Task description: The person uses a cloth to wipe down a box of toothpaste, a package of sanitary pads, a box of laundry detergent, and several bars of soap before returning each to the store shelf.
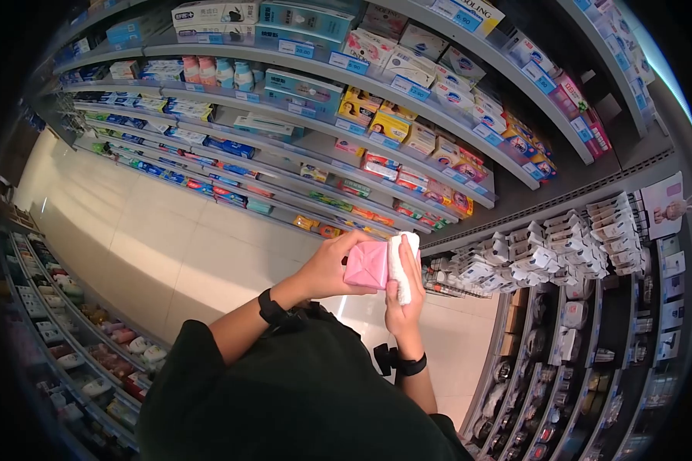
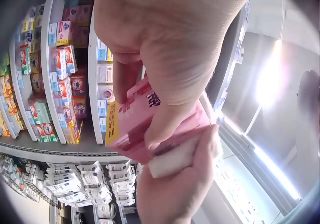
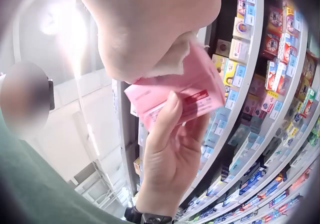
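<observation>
A pink wrapped soap pack (image 1: 366, 266) is held up in front of the body, with folded film at the end facing the head camera. My left hand (image 1: 327, 269) grips it from the left, thumb on one face and fingers round the other. In the left wrist view a yellow band shows along one edge of the pack. My right hand (image 1: 407, 311) holds a folded white cloth (image 1: 399, 270) flat against the pack's right side. From the right wrist view, the cloth (image 3: 175, 56) lies between that hand and the pack, mostly covered by the hand.
Shelves (image 1: 315, 115) of boxed soap and toothpaste curve across the far side. Small white packets (image 1: 546, 246) hang from hooks at the right, above shelves (image 1: 546, 361) of containers. Another stocked shelf (image 1: 69, 330) stands at the left, with pale tiled floor (image 1: 154, 230) between.
</observation>
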`<move>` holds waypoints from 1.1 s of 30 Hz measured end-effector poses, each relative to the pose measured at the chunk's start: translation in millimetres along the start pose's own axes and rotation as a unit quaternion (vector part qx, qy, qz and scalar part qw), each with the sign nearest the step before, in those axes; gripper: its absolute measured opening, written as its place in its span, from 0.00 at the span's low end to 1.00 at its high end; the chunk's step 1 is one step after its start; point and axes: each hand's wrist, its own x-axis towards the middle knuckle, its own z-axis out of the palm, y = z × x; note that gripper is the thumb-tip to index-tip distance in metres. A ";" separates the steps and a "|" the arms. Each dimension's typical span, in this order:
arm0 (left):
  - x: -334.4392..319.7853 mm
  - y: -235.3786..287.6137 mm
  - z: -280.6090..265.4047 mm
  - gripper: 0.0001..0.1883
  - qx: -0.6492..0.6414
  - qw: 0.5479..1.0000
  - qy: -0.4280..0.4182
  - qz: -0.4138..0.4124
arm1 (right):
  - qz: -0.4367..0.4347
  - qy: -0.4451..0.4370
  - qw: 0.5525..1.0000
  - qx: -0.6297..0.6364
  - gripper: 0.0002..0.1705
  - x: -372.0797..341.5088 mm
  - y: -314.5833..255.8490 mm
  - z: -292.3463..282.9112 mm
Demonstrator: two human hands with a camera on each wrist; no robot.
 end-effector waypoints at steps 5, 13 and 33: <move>-8.4 0.4 -16.7 0.38 0.006 0.999 -0.017 0.045 | 0.110 -0.034 0.985 0.129 0.28 11.0 6.8 2.4; -32.3 -3.4 -26.3 0.39 -0.006 0.998 -0.014 -0.065 | 0.017 -0.085 0.991 0.098 0.27 14.3 -31.2 18.7; -66.7 -45.9 -13.9 0.43 -0.483 0.853 0.044 -0.193 | 0.056 0.080 0.992 -0.082 0.25 -35.3 4.3 29.4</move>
